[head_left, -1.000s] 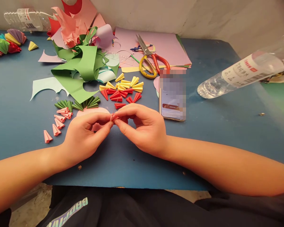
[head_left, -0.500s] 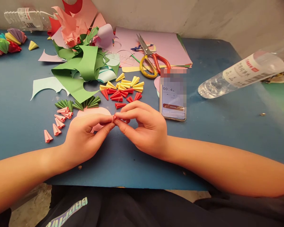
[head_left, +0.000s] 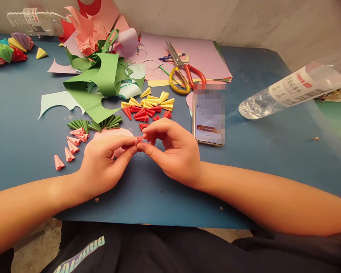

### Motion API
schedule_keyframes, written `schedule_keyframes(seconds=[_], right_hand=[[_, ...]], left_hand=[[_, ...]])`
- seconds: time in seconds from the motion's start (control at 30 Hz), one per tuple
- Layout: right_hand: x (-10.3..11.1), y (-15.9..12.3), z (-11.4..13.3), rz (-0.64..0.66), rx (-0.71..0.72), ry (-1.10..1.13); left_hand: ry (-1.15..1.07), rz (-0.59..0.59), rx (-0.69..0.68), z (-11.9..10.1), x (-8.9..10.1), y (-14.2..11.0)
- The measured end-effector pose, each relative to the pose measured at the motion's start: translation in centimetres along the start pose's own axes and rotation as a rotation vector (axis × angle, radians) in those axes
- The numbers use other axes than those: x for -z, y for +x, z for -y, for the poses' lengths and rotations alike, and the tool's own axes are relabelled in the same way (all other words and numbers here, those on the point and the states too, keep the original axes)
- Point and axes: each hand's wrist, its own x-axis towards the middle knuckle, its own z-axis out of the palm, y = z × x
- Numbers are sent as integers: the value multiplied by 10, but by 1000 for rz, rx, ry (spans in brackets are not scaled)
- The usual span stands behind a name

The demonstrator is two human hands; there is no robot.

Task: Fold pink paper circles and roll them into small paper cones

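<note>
A small rolled pink paper cone (head_left: 138,140) is pinched between the thumb and index finger of my left hand (head_left: 105,161). My right hand (head_left: 174,151) meets it from the other side, thumb against the cone and curled fingertips close above. A thin dark line, perhaps a needle, stands up by the cone. Behind the hands lie red paper cones (head_left: 141,115), yellow paper cones (head_left: 150,101) and green paper cones (head_left: 108,122). Pink paper cones (head_left: 69,154) trail down left of my left hand. Partly covered by that hand is a flat pink paper piece (head_left: 113,133).
Paper scraps (head_left: 106,76) pile up at the back left, near a lying plastic bottle (head_left: 36,21) and a multicoloured paper piece (head_left: 5,53). Scissors (head_left: 183,70) rest on stacked paper sheets (head_left: 193,45). A phone (head_left: 208,117) and a water bottle (head_left: 290,87) are on the right.
My right index finger has lifted a little off the pink cone, and the fingers have spread slightly from the thumb. The left hand keeps its pinch. The view has shifted slightly.
</note>
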Motion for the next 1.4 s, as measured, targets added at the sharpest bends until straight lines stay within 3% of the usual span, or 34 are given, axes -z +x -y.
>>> schedule_keyframes(seconds=[0.1, 0.23, 0.67, 0.8, 0.9, 1.07, 1.13, 1.2, 1.33, 1.4], right_hand=[[-1, 0, -1, 39, -100, 22], [-1, 0, 2, 50, -110, 17], [-1, 0, 8, 20, -133, 73], [-2, 2, 11, -60, -159, 182], [-3, 6, 7, -197, -253, 329], [0, 15, -13, -319, -568, 454], [1, 15, -15, -240, -616, 395], [1, 12, -13, -115, -564, 263], [2, 5, -6, 120, -289, -110], [3, 3, -7, 238, -151, -303]], left_hand=[[-53, 28, 94, 0, -1, 1], [-98, 68, 141, -1, 0, 3], [44, 101, 64, -9, 2, 5], [63, 130, 31, -5, 2, 4], [109, 142, 27, -3, 2, 3], [357, 58, -116, -3, 15, 12], [477, -27, -153, -1, 25, 21], [592, -80, -145, 2, 37, 31], [744, -115, -25, 1, 64, 50], [823, -55, 41, -2, 79, 55]])
